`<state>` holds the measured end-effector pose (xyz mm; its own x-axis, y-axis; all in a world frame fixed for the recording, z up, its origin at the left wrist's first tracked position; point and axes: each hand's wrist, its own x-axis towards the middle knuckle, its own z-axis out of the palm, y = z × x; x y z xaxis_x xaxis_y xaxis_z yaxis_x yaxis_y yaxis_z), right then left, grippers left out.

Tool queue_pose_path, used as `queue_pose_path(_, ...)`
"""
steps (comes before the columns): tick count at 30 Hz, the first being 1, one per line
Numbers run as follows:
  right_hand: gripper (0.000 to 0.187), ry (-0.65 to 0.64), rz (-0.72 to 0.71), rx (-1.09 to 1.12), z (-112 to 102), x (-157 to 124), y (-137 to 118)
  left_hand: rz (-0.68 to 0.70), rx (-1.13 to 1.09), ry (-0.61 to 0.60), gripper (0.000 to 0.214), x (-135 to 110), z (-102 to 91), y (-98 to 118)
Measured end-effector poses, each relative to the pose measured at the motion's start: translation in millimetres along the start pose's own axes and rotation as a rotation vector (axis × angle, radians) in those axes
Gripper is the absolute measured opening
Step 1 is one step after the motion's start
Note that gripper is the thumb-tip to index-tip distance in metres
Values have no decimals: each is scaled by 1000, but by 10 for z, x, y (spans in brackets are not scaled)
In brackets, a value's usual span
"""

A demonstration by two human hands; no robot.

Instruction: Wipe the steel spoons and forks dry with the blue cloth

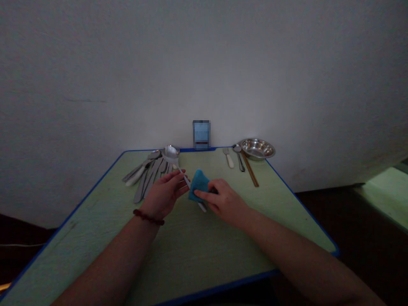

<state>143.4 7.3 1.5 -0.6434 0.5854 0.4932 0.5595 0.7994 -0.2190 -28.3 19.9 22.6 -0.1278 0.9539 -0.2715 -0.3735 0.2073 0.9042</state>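
Observation:
A large metal serving spoon (172, 156) slants across the table, its shiny bowl up and away from me. My left hand (164, 189), with a dark beaded bracelet at the wrist, grips its handle just below the bowl. Around the lower handle is a blue cloth (199, 186), pinched in my right hand (221, 199). The handle's end pokes out below the cloth. Left of and behind my left hand lies a pile of metal cutlery (153, 172), some of it hidden by that hand.
On the right lie a white-handled fork (228, 158), a small spoon (239, 158) and brown chopsticks (250, 170). A steel bowl (257, 148) stands at the back right corner. A phone-like device (201, 135) leans upright against the wall (204, 63). Blue edging borders the pale green table (191, 255).

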Motion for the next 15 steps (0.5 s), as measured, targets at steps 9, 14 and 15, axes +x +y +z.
queue_pose_path(9, 32, 44, -15, -3, 30, 9, 15, -30, -2, -24, 11, 0, 2, -33)
queue_pose_path(14, 31, 51, -14, -19, 31, 22, 14, -53, -13, -35, 10, -1, 13, -71)
queue_pose_path(15, 31, 56, -15, -19, 35, 24, 15, -55, -12, -42, 10, 1, 11, -81)
